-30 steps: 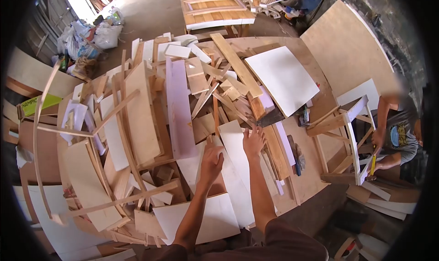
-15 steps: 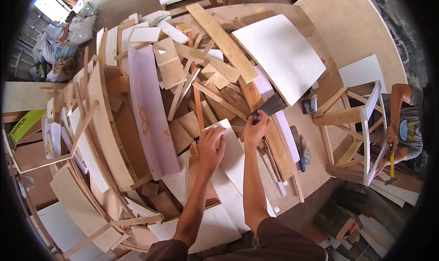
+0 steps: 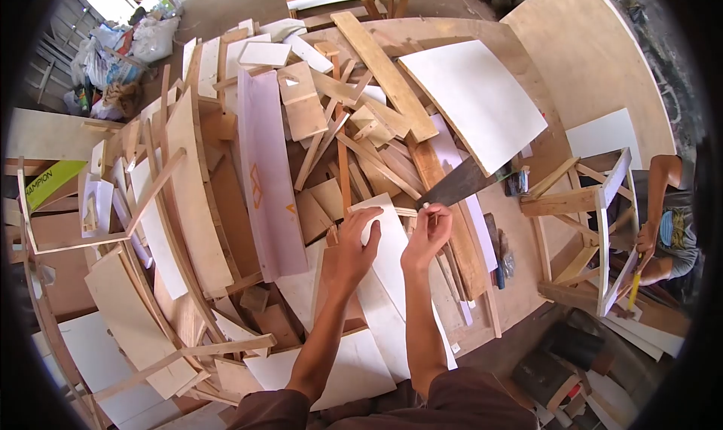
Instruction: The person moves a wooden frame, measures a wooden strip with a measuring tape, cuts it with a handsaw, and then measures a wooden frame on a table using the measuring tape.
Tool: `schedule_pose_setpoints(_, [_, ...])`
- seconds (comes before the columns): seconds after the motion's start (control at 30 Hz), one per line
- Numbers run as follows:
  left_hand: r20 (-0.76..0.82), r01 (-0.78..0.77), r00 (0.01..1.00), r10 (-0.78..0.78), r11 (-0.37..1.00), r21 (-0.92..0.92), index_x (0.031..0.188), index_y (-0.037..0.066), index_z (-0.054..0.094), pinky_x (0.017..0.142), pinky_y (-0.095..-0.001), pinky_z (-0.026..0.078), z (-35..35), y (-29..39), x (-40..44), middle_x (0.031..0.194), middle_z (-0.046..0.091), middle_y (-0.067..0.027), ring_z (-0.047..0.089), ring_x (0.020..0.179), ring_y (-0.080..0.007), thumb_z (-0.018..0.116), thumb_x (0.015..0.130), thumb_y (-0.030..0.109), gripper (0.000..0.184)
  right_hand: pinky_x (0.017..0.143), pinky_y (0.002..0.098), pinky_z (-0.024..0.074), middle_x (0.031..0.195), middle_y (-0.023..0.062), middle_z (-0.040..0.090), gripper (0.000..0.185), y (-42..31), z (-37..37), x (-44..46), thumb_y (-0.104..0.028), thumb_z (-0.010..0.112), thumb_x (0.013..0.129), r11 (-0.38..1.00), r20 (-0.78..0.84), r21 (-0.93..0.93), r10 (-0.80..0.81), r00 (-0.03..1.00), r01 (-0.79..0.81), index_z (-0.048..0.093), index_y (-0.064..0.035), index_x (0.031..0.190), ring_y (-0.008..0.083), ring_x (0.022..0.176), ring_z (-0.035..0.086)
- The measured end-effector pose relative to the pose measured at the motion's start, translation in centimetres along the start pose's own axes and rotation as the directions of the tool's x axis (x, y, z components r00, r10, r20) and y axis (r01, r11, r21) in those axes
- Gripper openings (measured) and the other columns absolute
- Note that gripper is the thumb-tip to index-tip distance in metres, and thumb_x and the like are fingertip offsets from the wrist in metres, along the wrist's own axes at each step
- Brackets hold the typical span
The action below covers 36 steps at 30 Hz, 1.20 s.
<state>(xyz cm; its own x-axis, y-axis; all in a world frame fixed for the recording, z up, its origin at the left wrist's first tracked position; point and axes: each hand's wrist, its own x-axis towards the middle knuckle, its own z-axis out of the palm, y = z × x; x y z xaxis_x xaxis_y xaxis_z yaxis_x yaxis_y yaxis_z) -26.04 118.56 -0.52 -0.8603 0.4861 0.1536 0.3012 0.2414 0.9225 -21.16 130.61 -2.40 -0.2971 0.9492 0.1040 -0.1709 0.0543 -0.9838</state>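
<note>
The table (image 3: 520,291) appears slightly lower and further right than half a second ago, its offcuts (image 3: 303,99) lying much as before. At three o'clock a person (image 3: 676,273) holds a hammer (image 3: 635,287) beside the stool frame (image 3: 563,202), as earlier. The white panel (image 3: 482,99), at one o'clock, keeps its place across the pile, and the lilac board (image 3: 269,174) runs lengthwise at ten o'clock from the left hand (image 3: 354,242).

That hand is loosely open over the left edge of the white board (image 3: 392,242), thumb further from the fingers than before. The right hand (image 3: 428,238), at three o'clock from it, has its fingertips drawn together at the near end of the saw (image 3: 459,183); I cannot tell whether they pinch it. The saw points to two o'clock from there, near the white panel's lower corner, and more blade shows than half a second ago.

Of the containers, the bags (image 3: 154,40) at ten o'clock bulge on the floor, their contents hidden. A clear tub (image 3: 520,180), at two o'clock from the right hand, seems to hold something dark.
</note>
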Motion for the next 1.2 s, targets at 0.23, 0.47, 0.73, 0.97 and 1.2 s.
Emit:
schedule_pose_setpoints(0.23, [0.007, 0.129, 0.992, -0.129, 0.985, -0.118, 0.122, 0.002, 0.069, 0.095, -0.0363, 0.052, -2.9, 3.5, -2.8, 0.117, 0.073, -0.0133, 0.068, 0.11, -0.0278, 0.064, 0.098, 0.002, 0.025, 0.086, 0.0249, 0.043, 0.101, 0.0019, 0.054, 0.021, -5.3, -0.6, -6.3, 0.014, 0.055, 0.094, 0.991, 0.128, 0.088, 0.09, 0.988, -0.102, 0.054, -0.0067, 0.098, 0.0096, 0.094, 0.051])
schedule_pose_setpoints(0.47, [0.038, 0.053, 0.998, -0.046, 0.976, -0.211, 0.122, 0.002, 0.071, 0.099, -0.0354, 0.051, -6.3, 5.7, -7.8, 0.12, 0.074, -0.0127, 0.068, 0.114, -0.0241, 0.062, 0.097, -0.002, 0.027, 0.085, 0.0226, 0.0431, 0.106, 0.0025, 0.054, 0.021, -9.6, -1.9, -11.5, 0.014, 0.054, 0.095, 0.954, 0.219, 0.184, 0.196, 0.956, -0.238, 0.057, -0.0055, 0.101, 0.0096, 0.095, 0.052])
schedule_pose_setpoints(0.73, [0.007, -0.196, 0.979, 0.203, 0.955, -0.224, 0.121, 0.004, 0.072, 0.102, -0.0396, 0.051, -10.8, 10.8, -14.5, 0.134, 0.069, -0.0113, 0.065, 0.122, -0.0298, 0.068, 0.089, -0.005, 0.033, 0.079, 0.0229, 0.0479, 0.107, 0.002, 0.052, 0.02, -18.2, -3.6, -18.7, 0.014, 0.053, 0.094, 0.92, 0.399, 0.262, 0.172, 0.901, -0.292, 0.056, -0.0049, 0.1, 0.0084, 0.094, 0.055])
schedule_pose_setpoints(0.97, [-0.092, -0.375, 0.918, 0.386, 0.919, 0.121, 0.113, 0.007, 0.074, 0.099, -0.0397, 0.052, -15.1, 13.9, -20.5, 0.118, 0.075, -0.0059, 0.067, 0.118, -0.0246, 0.072, 0.086, -0.005, 0.029, 0.082, 0.0256, 0.0514, 0.11, 0.0044, 0.053, 0.018, -22.4, -6.7, -24.3, 0.013, 0.053, 0.097, 0.908, 0.501, 0.314, 0.091, 0.861, -0.278, 0.054, -0.0026, 0.107, 0.0112, 0.099, 0.057])
schedule_pose_setpoints(1.2, [-0.23, -0.512, 0.829, 0.51, 0.857, 0.056, 0.103, 0.004, 0.073, 0.093, -0.0391, 0.058, -19.0, 16.7, -26.4, 0.107, 0.078, -0.0097, 0.074, 0.104, -0.0275, 0.072, 0.082, -0.009, 0.025, 0.08, 0.0257, 0.0508, 0.118, 0.006, 0.06, 0.019, -28.6, -10.1, -27.8, 0.001, 0.065, 0.099, 0.973, 0.719, 0.06, 0.112, 0.686, -0.221, 0.06, -0.003, 0.116, 0.0095, 0.098, 0.057])
